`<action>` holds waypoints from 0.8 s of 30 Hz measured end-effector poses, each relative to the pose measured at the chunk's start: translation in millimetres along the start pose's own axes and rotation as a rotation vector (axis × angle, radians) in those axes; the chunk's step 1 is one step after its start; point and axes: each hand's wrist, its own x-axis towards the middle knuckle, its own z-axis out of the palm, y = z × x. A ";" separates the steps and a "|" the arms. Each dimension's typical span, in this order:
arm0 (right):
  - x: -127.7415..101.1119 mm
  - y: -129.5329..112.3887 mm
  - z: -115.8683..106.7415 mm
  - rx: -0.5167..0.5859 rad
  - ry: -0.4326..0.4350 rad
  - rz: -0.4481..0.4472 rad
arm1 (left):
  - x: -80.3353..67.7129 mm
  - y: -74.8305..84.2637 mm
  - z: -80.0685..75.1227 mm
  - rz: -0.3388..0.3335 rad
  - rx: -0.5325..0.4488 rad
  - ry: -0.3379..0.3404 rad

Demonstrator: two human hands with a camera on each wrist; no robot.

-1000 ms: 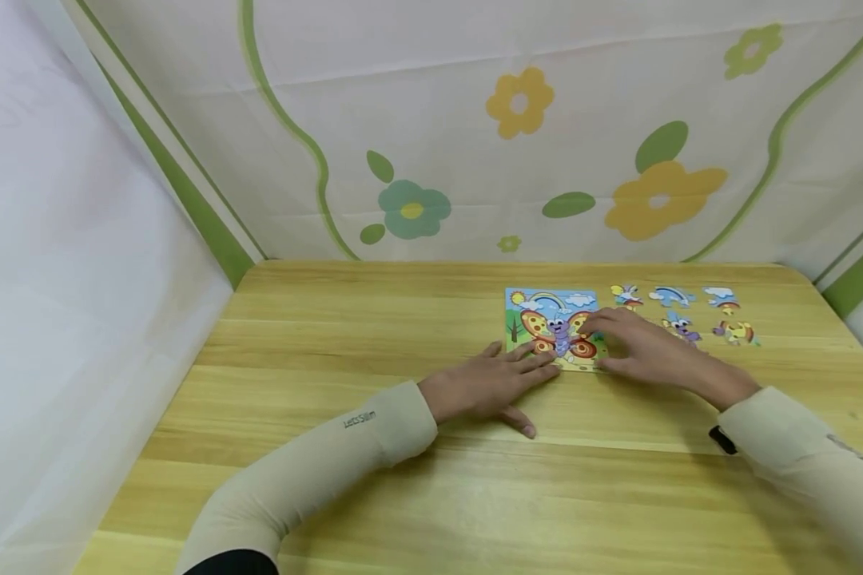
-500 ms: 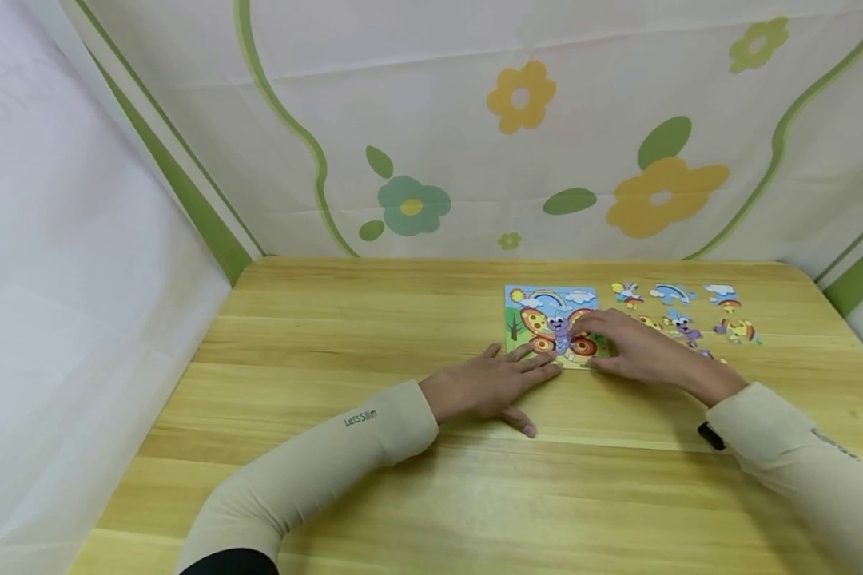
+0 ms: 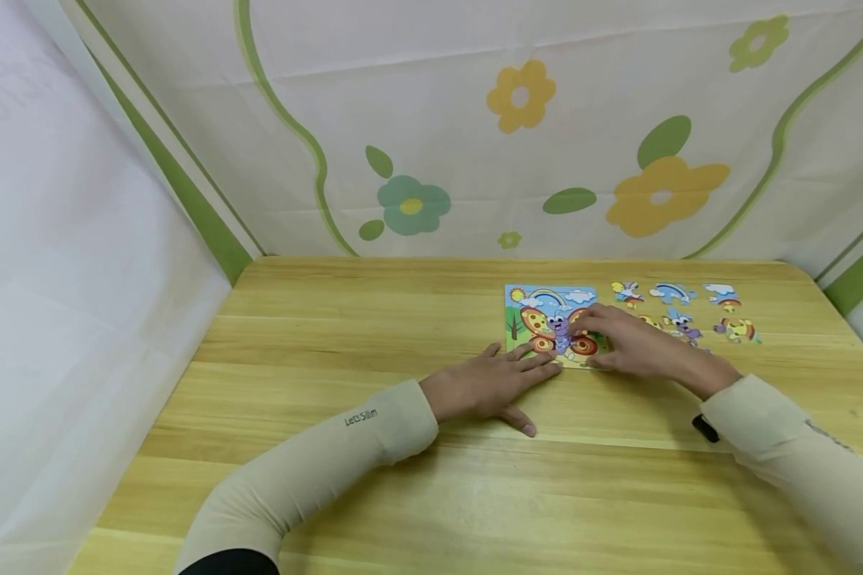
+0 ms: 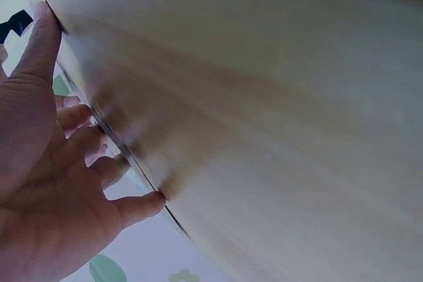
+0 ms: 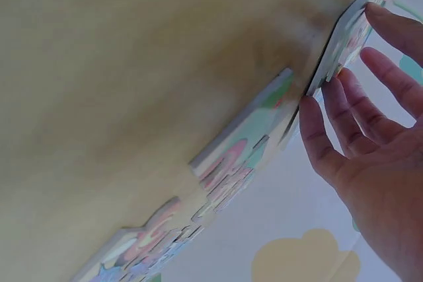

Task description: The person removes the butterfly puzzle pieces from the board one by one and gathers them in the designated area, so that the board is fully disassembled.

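Note:
In the head view, a butterfly picture puzzle board (image 3: 515,321) lies on the wooden table. My left hand (image 3: 482,386) rests on its lower left part, fingers spread and thumb out on the tabletop. The left wrist view shows the same hand (image 4: 63,196) with its fingertips down. My right hand (image 3: 631,342) is over the board's right side, fingertips on the butterfly's right wing and thumb by the lower right edge. Its fingers (image 5: 317,130) look fairly straight in the right wrist view and touch the board (image 5: 336,41). Whether a piece lies under these fingertips is hidden.
Loose puzzle pieces lie right of the board, among them a rainbow piece (image 3: 672,294), a cloud piece (image 3: 721,294), a purple-faced piece (image 3: 683,326) and a yellow-red piece (image 3: 737,330). My right forearm partly covers others. A white flowered curtain (image 3: 467,160) hangs behind the table (image 3: 374,319).
My right hand has shifted slightly left over the board, onto the butterfly's right wing, and its forearm has followed. The left hand stays in place.

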 end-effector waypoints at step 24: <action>6.3 -2.3 -7.0 -0.032 -0.051 0.001 | 0.9 -0.1 1.1 -0.003 -0.003 0.000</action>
